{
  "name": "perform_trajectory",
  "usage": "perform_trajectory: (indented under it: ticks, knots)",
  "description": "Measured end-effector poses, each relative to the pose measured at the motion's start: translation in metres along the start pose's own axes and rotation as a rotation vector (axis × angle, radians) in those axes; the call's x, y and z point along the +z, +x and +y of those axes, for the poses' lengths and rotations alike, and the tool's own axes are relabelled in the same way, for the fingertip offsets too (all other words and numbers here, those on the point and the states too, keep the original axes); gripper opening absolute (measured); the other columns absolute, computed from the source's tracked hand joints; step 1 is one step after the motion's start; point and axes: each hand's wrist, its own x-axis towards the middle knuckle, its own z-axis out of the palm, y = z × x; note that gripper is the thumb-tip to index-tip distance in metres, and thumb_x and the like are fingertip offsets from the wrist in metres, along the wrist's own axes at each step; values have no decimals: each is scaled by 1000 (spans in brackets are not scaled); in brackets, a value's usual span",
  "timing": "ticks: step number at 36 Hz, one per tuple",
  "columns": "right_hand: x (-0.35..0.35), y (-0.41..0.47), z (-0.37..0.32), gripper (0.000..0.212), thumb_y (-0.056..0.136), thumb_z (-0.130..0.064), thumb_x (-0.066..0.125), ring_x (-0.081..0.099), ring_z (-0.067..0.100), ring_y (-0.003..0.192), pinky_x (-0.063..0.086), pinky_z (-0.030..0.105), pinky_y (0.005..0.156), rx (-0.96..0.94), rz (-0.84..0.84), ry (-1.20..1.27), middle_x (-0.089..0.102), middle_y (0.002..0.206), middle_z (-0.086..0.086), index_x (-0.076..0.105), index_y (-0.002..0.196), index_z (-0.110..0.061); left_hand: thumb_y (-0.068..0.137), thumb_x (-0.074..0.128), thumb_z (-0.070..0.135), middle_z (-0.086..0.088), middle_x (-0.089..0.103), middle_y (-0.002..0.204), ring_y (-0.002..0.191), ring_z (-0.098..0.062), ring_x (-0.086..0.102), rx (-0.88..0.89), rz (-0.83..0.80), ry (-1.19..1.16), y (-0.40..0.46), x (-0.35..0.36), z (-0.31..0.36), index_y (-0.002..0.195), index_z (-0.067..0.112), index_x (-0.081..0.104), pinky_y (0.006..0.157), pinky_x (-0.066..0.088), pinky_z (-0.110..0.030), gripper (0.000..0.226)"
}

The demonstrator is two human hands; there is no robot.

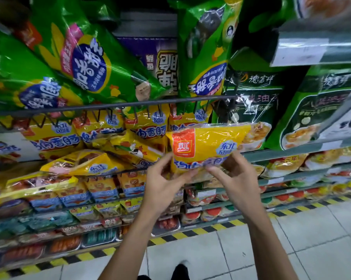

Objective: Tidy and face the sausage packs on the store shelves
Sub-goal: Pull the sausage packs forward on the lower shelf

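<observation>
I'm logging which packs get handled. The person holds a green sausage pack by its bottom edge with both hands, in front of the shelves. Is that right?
Not quite: the head view shows the pack is yellow, with an orange logo square, not green. The rest stands: the left hand and the right hand both pinch its bottom edge, in front of the shelves.

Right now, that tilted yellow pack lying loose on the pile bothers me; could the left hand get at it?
Probably not yet: the left hand and right hand both grip the held pack. The tilted pack lies uncovered, nearby.
</observation>
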Motion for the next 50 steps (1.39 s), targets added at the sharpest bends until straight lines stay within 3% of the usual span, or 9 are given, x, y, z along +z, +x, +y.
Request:
perform_trajectory:
  ticks: [5, 11, 14, 24, 28, 31, 36, 43, 50]
  knots:
    - [-1, 36, 5, 24, 91, -30, 78, 66, -5, 91, 46, 10, 80, -92, -24, 9, 68, 96, -29, 63, 106, -42, 75, 90, 40, 21, 76, 113, 108, -2, 70, -25, 57, 24, 29, 3, 3, 108, 57, 71, 90, 55, -18, 42]
    - [-1, 60, 41, 40, 90, -16, 79, 68, 9, 112, 55, 29, 93, -50, -68, 143, 74, 117, -9, 65, 127, -11, 75, 84, 31, 24, 76, 107, 102, 4, 70, -54, 46, 90, 48, 5, -3, 104, 49, 75, 83, 53, -11, 35]
    - [0, 66, 64, 39, 90, -15, 78, 68, 9, 116, 53, 25, 96, -59, -104, 168, 73, 121, -11, 66, 127, -13, 78, 83, 30, 25, 75, 110, 105, 3, 69, -93, 72, 146, 50, 7, -14, 113, 37, 68, 85, 53, -12, 39]
    - [-6, 82, 96, 41, 89, -49, 70, 59, -15, 112, 44, 5, 91, 15, -243, -49, 64, 111, -42, 63, 125, -30, 98, 71, 23, 39, 66, 114, 114, 15, 59, -186, -38, 377, 67, 6, -39, 115, 41, 57, 91, 44, -3, 29]
    - [-17, 76, 97, 62, 86, -70, 58, 53, -22, 109, 41, 1, 89, 21, -256, -178, 59, 116, -38, 60, 133, -28, 97, 70, 33, 26, 69, 117, 114, 5, 62, -192, -79, 522, 66, -4, -42, 123, 30, 61, 97, 49, -21, 27]
    - [-21, 72, 100, 65, 88, -68, 55, 59, -6, 113, 49, 16, 96, 40, -183, -250, 69, 124, -16, 63, 133, -22, 97, 71, 32, 33, 69, 90, 92, 19, 61, -124, -52, 675, 64, -6, -44, 99, 39, 59, 73, 45, -6, 14]
    - [-9, 73, 99, 46, 99, -51, 57, 70, 17, 93, 57, 44, 79, 7, -40, -386, 76, 106, -1, 72, 120, -14, 100, 67, 35, 24, 68, 68, 73, 6, 65, -66, -15, 805, 68, 0, -48, 97, 14, 62, 58, 46, -17, 21]
    - [-7, 66, 102, 49, 103, -54, 46, 66, 22, 74, 48, 39, 58, -34, -45, -475, 70, 86, 4, 71, 114, -13, 101, 60, 42, 23, 71, 80, 80, 24, 60, -54, -30, 849, 63, -1, -60, 99, 25, 64, 76, 45, -4, 18]
    - [-5, 76, 88, 44, 106, -46, 48, 55, 27, 51, 23, 31, 50, -84, 7, -607, 48, 57, -4, 72, 93, -11, 101, 62, 42, 5, 77, 85, 71, -1, 67, 22, 47, 901, 65, 1, -54, 92, 8, 72, 58, 42, -23, 36]
